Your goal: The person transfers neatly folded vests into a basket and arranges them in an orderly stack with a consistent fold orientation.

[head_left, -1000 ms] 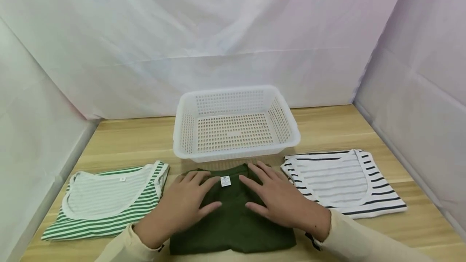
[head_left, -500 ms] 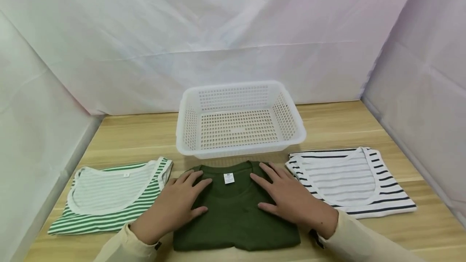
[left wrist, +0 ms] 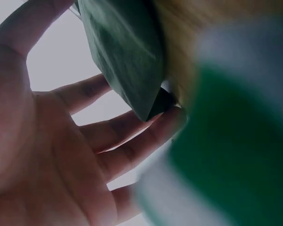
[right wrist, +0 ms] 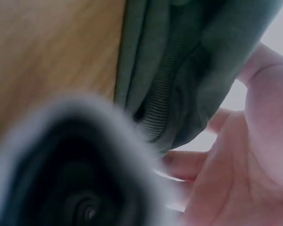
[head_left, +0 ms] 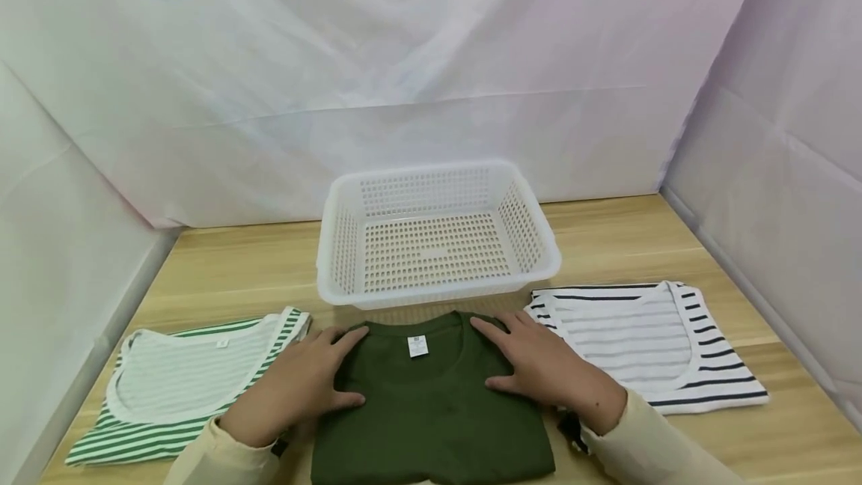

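A folded dark green T-shirt (head_left: 431, 418) lies in front, its neckline facing away and a white label inside the collar. My left hand (head_left: 296, 384) is at its left side, index fingertip and thumb tip at the edge. In the left wrist view, straightish, spread fingers (left wrist: 127, 155) touch the shirt's corner (left wrist: 125, 52). On the other side, my right hand (head_left: 548, 361) touches the shirt's right shoulder, thumb resting on top. The right wrist view shows layered folds (right wrist: 179, 80) beside that hand's spread fingers, with some fingertips hidden.
Behind the shirt stands a white perforated plastic basket (head_left: 438, 294) with nothing in it. A folded green-striped shirt (head_left: 148, 436) lies at left, a folded black-striped shirt (head_left: 714, 358) at right. White cloth walls (head_left: 431, 58) enclose the wooden table (head_left: 236, 268).
Both hands have moved outward from over the green T-shirt to its left and right sides. The shirts and basket stay put; the head view has shifted slightly.
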Motion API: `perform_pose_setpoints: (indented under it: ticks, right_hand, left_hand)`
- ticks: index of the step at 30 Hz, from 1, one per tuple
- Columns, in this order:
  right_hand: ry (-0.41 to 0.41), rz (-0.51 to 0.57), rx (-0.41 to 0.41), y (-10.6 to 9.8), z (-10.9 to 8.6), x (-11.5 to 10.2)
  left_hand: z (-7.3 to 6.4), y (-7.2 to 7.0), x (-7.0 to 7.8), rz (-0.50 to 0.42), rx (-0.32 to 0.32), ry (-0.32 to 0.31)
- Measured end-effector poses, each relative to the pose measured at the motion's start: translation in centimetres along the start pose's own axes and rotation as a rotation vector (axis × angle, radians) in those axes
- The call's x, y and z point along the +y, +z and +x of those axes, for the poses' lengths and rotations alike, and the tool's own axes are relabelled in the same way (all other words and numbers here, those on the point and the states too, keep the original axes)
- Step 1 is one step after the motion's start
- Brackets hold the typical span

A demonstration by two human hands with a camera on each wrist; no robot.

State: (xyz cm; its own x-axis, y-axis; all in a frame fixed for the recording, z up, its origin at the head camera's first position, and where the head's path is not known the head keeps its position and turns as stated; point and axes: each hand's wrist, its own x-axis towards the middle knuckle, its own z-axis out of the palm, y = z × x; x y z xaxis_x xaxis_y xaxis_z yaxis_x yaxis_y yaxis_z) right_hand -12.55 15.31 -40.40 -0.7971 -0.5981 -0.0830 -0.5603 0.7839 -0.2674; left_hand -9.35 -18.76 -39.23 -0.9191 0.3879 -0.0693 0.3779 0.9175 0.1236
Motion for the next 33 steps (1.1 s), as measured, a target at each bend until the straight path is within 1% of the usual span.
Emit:
perform_pose_setpoints:
  ticks: [3,7,13,15,17,19,23,26,29,31,33]
  right_hand:
    - [0.009,-0.001,0.008,0.1,0.1,0.2]
    - [0.032,0.022,0.025,0.1,0.2,-0.1]
    - [0.112,0.113,-0.012,-0.2,0.3,-0.1]
    - [0.128,0.144,-0.022,-0.2,0.2,0.0]
    - [0.141,0.168,-0.030,-0.1,0.2,0.1]
    - [0.155,0.184,-0.036,0.0,0.2,0.0]
    - [0.167,0.202,-0.038,0.0,0.3,-0.2]
    - [0.120,0.223,-0.029,-0.1,0.1,-0.3]
    - [0.012,0.237,-0.025,-0.3,-0.5,-0.5]
    - [-0.057,0.238,-0.031,-0.5,-0.9,-0.6]
    - [-0.106,0.239,-0.044,-0.9,-1.3,-0.9]
  left_hand:
    - [0.3,0.3,-0.3,-0.004,0.008,0.005]
    - [0.3,0.4,-0.6,-0.032,0.017,-0.006]
    - [0.6,0.6,-0.6,-0.187,-0.046,0.013]
    - [0.7,0.7,-0.5,-0.220,-0.058,0.025]
    - [0.8,0.8,-0.5,-0.227,-0.062,0.033]
    - [0.9,0.9,-0.5,-0.222,-0.069,0.028]
    - [1.0,0.9,-0.5,-0.231,-0.104,-0.015]
    - [1.0,0.8,-0.4,-0.246,-0.131,-0.014]
    - [0.9,0.7,-0.5,-0.259,-0.141,0.025]
    - [0.8,0.6,-0.5,-0.274,-0.128,0.060]
    - [0.7,0.4,-0.6,-0.312,-0.104,0.093]
